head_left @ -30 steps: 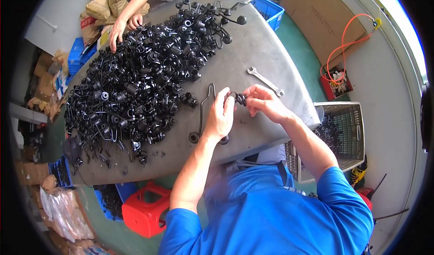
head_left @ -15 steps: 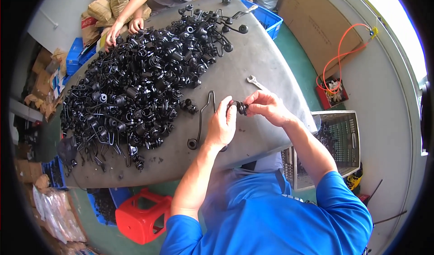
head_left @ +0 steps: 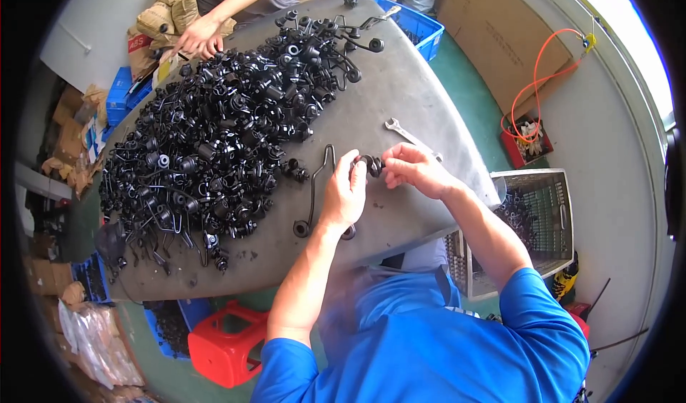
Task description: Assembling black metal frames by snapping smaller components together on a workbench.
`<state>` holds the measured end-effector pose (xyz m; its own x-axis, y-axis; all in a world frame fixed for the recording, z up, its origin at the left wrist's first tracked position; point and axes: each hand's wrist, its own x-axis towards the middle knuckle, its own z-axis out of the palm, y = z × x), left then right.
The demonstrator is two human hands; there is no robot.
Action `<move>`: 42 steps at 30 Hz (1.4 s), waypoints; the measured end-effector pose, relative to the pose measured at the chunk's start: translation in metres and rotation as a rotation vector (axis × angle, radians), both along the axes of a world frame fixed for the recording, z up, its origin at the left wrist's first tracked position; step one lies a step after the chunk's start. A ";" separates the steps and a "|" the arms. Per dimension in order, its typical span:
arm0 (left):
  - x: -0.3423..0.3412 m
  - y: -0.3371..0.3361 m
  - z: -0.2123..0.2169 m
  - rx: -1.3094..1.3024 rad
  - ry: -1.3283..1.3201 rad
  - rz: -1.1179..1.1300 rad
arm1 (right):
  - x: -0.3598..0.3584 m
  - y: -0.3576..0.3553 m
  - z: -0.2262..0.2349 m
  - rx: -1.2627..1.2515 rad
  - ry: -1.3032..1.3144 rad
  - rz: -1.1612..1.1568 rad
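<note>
My left hand is closed around a small black clamp-like part with a ring-shaped opening, above the table's near right. My right hand pinches at the right end of the same part; the fingers hide what exactly they grip there. Left of my left hand lies a bent black rod with a round bushing at its near end. A second bushing shows partly behind my left wrist. Beyond my right hand rests a metal wrench, its far end partly covered by that hand.
A big heap of black metal parts covers the left of the grey table. A co-worker's hand is at its far side. A grey crate stands right, a red stool near left, a blue bin far right.
My right hand's fingers have curled and shifted slightly at the part's end, uncovering more of the wrench. The co-worker's hand has lifted back from the heap. The view has shifted a little.
</note>
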<state>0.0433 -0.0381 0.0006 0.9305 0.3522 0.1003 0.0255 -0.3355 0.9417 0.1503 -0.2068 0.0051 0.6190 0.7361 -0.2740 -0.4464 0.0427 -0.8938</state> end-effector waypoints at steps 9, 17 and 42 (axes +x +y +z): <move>0.007 0.001 0.008 -0.033 0.122 0.012 | 0.000 -0.003 -0.009 0.070 0.076 -0.009; 0.016 -0.002 0.001 0.016 0.072 0.001 | 0.004 -0.006 -0.013 0.090 -0.044 -0.067; -0.047 0.062 0.004 0.317 0.113 0.220 | -0.038 0.011 -0.002 -0.364 -1.242 0.143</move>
